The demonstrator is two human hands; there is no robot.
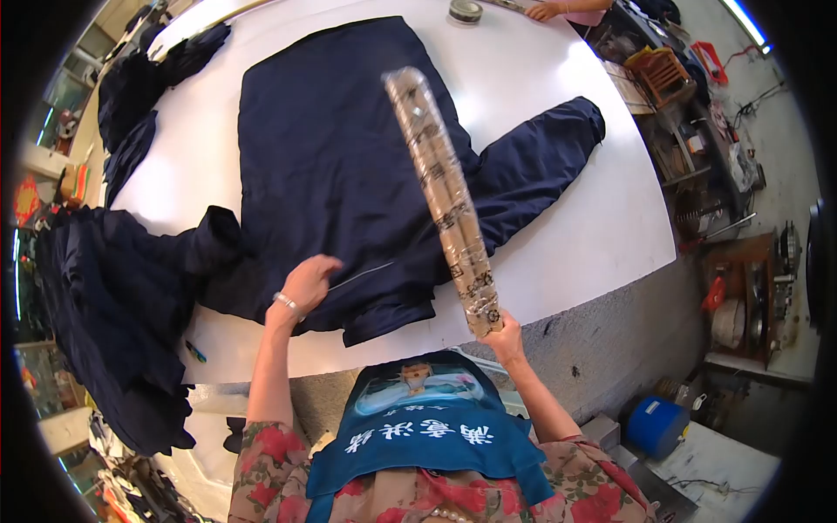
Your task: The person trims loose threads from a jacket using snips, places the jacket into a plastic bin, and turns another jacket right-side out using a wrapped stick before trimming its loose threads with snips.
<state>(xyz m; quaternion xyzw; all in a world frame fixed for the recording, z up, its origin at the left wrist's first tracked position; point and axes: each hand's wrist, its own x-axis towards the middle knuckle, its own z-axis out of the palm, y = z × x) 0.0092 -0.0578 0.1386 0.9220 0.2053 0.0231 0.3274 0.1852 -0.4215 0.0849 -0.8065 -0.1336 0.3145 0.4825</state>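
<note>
A dark navy padded jacket (327, 131) lies spread on the white table, one sleeve (540, 157) stretched out to the right. My left hand (307, 283), a bracelet at its wrist, is over the lower part of the jacket, fingers partly bent and apart, with nothing visible in them. Close to its fingertips, a thin pale line (362, 275) runs across the cloth; whether it is thread or a mark I cannot tell. My right hand (503, 338) is closed round the near end of a long flat stick wrapped in brown tape (445, 200), tilted up over the jacket's right side.
More dark garments are heaped at the table's left edge (113, 314), and others lie at the far left (139, 96). A tape roll (465, 11) sits at the back, near another person's hand (545, 10). Cluttered shelves and a blue drum (656, 425) stand to the right.
</note>
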